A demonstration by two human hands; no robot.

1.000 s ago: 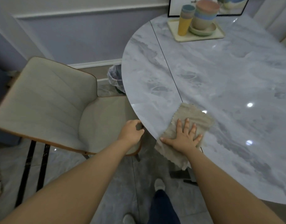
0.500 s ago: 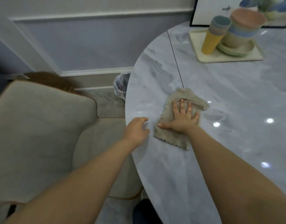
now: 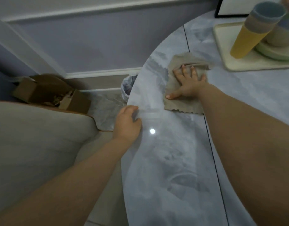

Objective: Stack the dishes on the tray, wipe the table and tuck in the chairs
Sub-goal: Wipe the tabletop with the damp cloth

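right hand (image 3: 190,85) is flat on the cloth (image 3: 183,88), fingers straight and spread with the thumb splayed toward nine o'clock, pressing rather than gripping; that wide palm looks meant to keep plenty of fabric on the marble. the cloth sits near the table (image 3: 173,160) rim at about one o'clock from centre, its far edge bunched into a fold by the fingertips, likely from the push. left hand (image 3: 128,123) is at the table's edge around nine o'clock, fingers curled over the rim, thumb hidden; probably a brace so the body can lean in. dishes are done, by the look of it: stacked cups (image 3: 253,30) and bowls (image 3: 280,39) stand together on the tray (image 3: 222,46) at two o'clock, well apart from the cloth, out of the wiping path. chair (image 3: 34,141) at eight o'clock is beside the table, not yet tucked. a cardboard box (image 3: 50,92) lies on the floor at ten.
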